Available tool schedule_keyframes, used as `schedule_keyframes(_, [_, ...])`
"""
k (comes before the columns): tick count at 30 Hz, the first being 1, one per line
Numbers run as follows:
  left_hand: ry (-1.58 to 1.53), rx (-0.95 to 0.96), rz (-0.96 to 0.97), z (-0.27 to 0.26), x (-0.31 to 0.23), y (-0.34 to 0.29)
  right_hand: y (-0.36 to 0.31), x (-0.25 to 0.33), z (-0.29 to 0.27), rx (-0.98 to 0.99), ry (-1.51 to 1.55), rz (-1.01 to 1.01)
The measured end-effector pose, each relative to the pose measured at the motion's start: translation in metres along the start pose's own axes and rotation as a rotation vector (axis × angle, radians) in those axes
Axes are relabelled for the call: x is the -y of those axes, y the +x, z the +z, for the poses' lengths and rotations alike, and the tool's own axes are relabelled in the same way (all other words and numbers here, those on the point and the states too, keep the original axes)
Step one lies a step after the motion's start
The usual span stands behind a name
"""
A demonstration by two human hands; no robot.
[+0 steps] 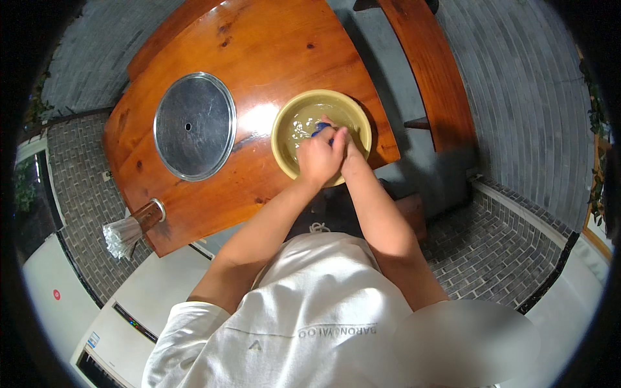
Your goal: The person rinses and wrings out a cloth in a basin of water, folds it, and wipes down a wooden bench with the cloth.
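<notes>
- Scanning from the left edge: a glass jar of thin wrapped sticks (132, 227) lies tipped at the table corner, its bundle overhanging the edge at about 8 o'clock from the bowl. Judged risk: a knock to the table could roll it off.
- Next, a round flat stainless steel lid with a central hole (194, 125) sits set into the glossy reddish-brown wooden table (259, 45), at about 9 o'clock from the bowl and clear of it.
- A wide yellow-green ceramic bowl (321, 132) holding cloudy water stands close to the table's near right edge. Judged risk: downward pressure on its near rim could tilt or slide it off and spill the water.
- The left hand (318, 157) is inside the bowl, fingers curled closed around a small blue object (319, 130), only partly visible at the hand's 12 o'clock; its kind cannot be told.
- The right hand (351, 152) presses against the left at its 3 o'clock, over the near rim; whether it is gripping anything cannot be told. Judged risk: wet fingers could lose the blue object into the water.
- A long wooden bench (427, 71) stands at 2 o'clock from the bowl, well apart, on grey brick paving (517, 84).
</notes>
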State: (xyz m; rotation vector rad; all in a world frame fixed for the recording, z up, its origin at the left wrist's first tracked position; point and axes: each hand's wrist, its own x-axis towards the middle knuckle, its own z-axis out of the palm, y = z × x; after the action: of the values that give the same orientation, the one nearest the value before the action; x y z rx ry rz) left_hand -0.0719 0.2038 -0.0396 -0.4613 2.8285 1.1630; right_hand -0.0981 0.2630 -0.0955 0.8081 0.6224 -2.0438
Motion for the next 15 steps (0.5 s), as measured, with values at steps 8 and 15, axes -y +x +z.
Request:
schedule_keyframes(8, [0.101, -0.02, -0.366, -0.004, 0.022, 0.032, -0.004, -0.005, 0.004, -0.132, -0.301, -0.015])
schedule_keyframes(15, [0.315, 0.152, -0.241, -0.017, 0.031, 0.038, -0.023, 0.0, 0.029, -0.499, -0.46, -0.174])
